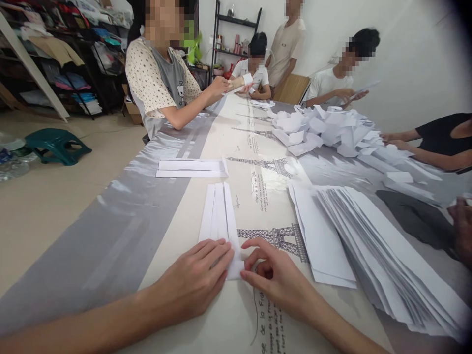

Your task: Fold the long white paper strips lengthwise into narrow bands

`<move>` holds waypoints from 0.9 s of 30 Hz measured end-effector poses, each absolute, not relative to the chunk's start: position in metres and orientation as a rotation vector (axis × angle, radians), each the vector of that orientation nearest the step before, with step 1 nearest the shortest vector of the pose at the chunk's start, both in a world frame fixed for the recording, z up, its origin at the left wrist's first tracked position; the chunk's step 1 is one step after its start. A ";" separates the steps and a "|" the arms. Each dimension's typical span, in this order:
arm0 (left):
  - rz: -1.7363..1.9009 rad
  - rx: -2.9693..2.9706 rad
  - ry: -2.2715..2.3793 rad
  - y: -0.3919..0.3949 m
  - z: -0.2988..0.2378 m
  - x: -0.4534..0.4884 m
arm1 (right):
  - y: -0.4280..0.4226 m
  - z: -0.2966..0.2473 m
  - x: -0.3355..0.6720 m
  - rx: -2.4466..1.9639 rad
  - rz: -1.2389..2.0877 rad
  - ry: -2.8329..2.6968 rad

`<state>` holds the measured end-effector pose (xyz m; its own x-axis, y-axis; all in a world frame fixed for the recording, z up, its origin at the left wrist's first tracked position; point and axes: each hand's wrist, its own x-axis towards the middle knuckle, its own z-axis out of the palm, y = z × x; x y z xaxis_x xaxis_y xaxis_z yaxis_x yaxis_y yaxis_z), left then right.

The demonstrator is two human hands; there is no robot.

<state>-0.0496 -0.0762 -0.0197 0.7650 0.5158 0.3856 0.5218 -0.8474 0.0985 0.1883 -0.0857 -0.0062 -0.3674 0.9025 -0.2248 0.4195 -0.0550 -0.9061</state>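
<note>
A long strip of white folded paper (pixel 217 211) lies on the table before me, with lengthwise creases and a short flap at its near end. My left hand (pixel 197 273) rests on the near part of that paper, fingers stretched out and lying flat on it. At the near right corner, my right hand (pixel 275 273) pinches the paper's edge between thumb and a curled finger, with the index finger arched above. Farther up the table lies another folded white paper strip (pixel 191 168), set crosswise.
To the right lie a fanned stack of white paper (pixel 383 255) and a dark cloth-like item (pixel 416 216). Beyond is a heap of folded paper pieces (pixel 324 128). Several people sit or stand around the table (pixel 110 241). A green stool (pixel 57 145) stands on the floor at left.
</note>
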 end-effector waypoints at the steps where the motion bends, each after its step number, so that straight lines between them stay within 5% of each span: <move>1: -0.648 -2.947 -0.856 -0.076 -0.019 -0.050 | -0.086 -0.006 0.187 -1.410 1.396 -1.792; 18: -0.747 -2.835 -0.793 -0.077 -0.021 -0.051 | -0.102 -0.014 0.174 -1.539 0.669 -2.272; 27: -0.746 -2.794 -0.813 -0.079 -0.018 -0.050 | -0.124 -0.011 0.176 -0.962 -0.412 -2.630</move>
<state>-0.0498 -0.0786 -0.0185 0.7316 0.4669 0.4967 0.5351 -0.8447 0.0059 0.1756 -0.1244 -0.0114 -0.7266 0.5719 0.3806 0.6610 0.7331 0.1603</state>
